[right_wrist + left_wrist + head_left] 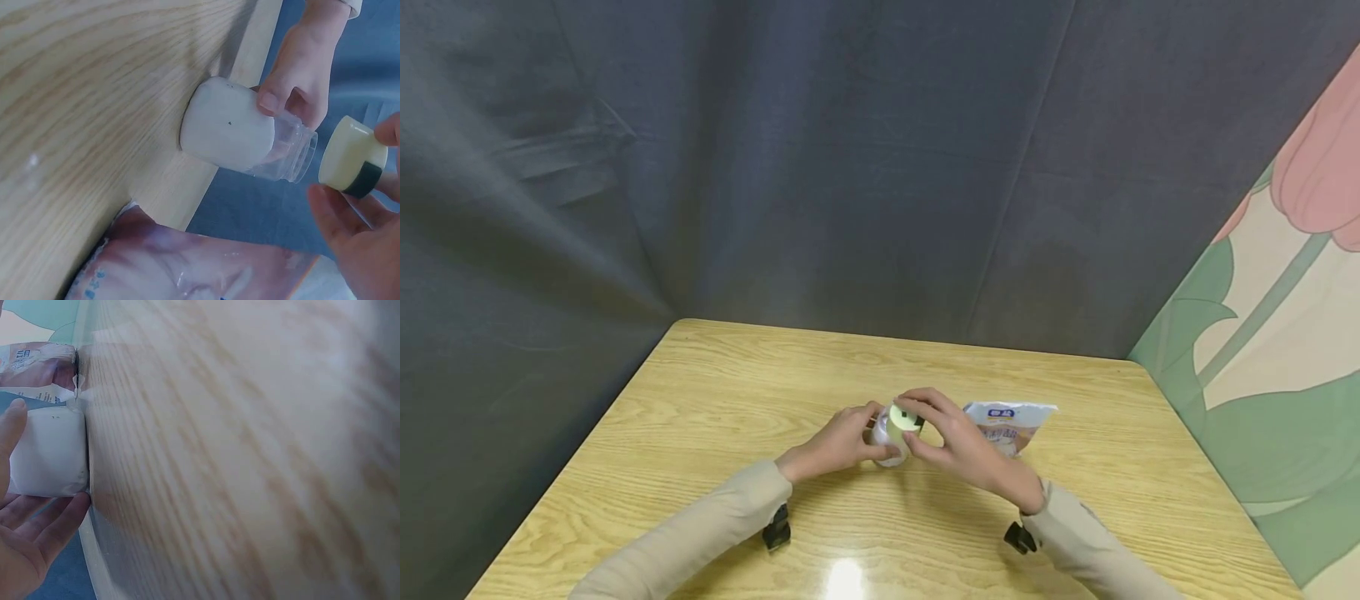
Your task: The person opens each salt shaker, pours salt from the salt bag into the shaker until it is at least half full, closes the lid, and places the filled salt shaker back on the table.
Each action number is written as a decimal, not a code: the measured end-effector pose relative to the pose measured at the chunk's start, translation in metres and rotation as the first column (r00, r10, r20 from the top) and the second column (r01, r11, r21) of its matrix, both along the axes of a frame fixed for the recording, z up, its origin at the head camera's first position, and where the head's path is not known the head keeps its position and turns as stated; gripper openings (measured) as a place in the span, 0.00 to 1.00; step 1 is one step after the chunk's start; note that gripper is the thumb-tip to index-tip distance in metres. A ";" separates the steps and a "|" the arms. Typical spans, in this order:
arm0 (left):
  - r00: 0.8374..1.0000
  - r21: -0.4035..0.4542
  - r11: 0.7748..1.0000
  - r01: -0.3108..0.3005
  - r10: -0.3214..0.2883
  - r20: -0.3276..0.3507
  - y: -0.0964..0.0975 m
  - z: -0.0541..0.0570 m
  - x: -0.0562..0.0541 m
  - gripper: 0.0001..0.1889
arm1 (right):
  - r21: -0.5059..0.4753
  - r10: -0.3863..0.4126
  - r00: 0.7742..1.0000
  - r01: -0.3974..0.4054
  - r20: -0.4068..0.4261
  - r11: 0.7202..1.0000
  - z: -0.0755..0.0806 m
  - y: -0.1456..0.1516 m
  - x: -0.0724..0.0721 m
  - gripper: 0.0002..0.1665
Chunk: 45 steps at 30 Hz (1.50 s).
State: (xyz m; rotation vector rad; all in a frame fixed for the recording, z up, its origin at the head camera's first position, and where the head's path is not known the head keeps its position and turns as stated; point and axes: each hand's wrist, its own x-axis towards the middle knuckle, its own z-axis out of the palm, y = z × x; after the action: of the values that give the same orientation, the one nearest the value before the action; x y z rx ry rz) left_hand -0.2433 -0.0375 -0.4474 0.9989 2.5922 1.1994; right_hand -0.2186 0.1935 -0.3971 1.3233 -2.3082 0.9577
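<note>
A small clear jar (228, 128), mostly filled with something white, stands upright on the wooden table. My left hand (841, 442) grips it, thumb on one side and fingers on the other, as the left wrist view shows around the jar (50, 450). Between the thumb and fingers of my right hand (955, 442) is a pale yellow-green lid (353, 153) with a dark patch on its side. The right wrist view has the lid just above the jar's open mouth, with a narrow gap between them. From the head, the lid (904, 419) overlaps the jar's top.
A printed plastic bag (1006, 423) stands on the table just beyond my right hand, close to the jar. Behind the table (775, 358) hangs a dark grey curtain (865, 183). A wall with painted flowers (1285, 333) borders the right side.
</note>
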 end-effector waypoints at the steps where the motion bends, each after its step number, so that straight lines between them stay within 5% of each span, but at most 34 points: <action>1: 1.000 0.001 1.000 0.000 0.000 -0.002 0.000 0.000 0.000 0.30 | -0.002 -0.002 1.000 0.002 -0.002 1.000 0.000 -0.001 -0.001 0.25; 21: 1.000 -0.017 1.000 -0.011 0.011 -0.015 0.001 0.002 0.000 0.28 | -0.005 0.004 0.999 -0.005 -0.048 1.000 -0.011 -0.007 -0.018 0.27; 29: 0.999 -0.029 0.999 -0.018 0.018 -0.027 0.002 0.003 0.001 0.26 | 0.024 -0.019 1.000 0.019 0.023 1.000 -0.010 -0.009 -0.017 0.26; 39: 1.000 -0.010 1.000 -0.010 0.010 -0.024 0.001 0.003 0.001 0.24 | 0.020 -0.027 1.000 0.027 -0.015 0.999 -0.011 -0.012 -0.018 0.24; 45: 0.999 -0.020 1.000 -0.017 0.016 -0.030 0.001 0.000 0.000 0.27 | 0.034 0.006 0.998 -0.008 0.059 0.999 -0.009 -0.009 -0.018 0.23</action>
State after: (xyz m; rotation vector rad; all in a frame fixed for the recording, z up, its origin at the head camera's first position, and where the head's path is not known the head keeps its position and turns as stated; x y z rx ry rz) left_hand -0.2437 -0.0365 -0.4474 1.0011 2.6348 1.1683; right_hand -0.2365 0.1840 -0.4064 1.3347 -2.3759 0.9756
